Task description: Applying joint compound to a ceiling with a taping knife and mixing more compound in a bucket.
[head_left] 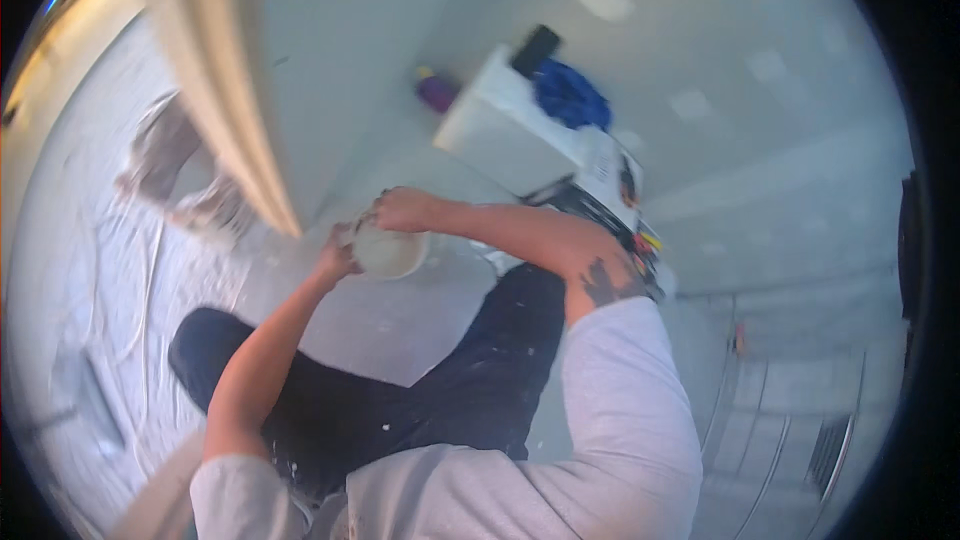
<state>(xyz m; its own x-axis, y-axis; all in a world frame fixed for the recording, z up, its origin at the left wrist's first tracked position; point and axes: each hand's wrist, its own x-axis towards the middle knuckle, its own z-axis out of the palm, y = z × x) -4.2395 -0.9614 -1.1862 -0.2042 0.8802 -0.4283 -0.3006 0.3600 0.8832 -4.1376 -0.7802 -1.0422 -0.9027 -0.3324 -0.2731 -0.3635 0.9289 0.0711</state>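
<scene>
A round white bucket (pixel 418 262) with pale, creamy contents stands or is held in front of my knees. My left hand (pixel 341 254) is closed on its left rim. Over the far rim is my right hand (pixel 402 210), its fingers curled into a closed grip. Whatever it holds, if anything, is hidden by the fingers and blur. Both forearms reach forward above my dark trousers (pixel 340 410), which are flecked with white.
A white box (pixel 510 130) ahead right carries a blue bag (pixel 570 95) and a black object (pixel 536 50); a purple bottle (pixel 436 90) stands beside it. A wooden-edged panel (pixel 235 90) rises close on the left. Crumpled plastic sheeting (pixel 130 270) covers the floor there. Several tools lie right of the box.
</scene>
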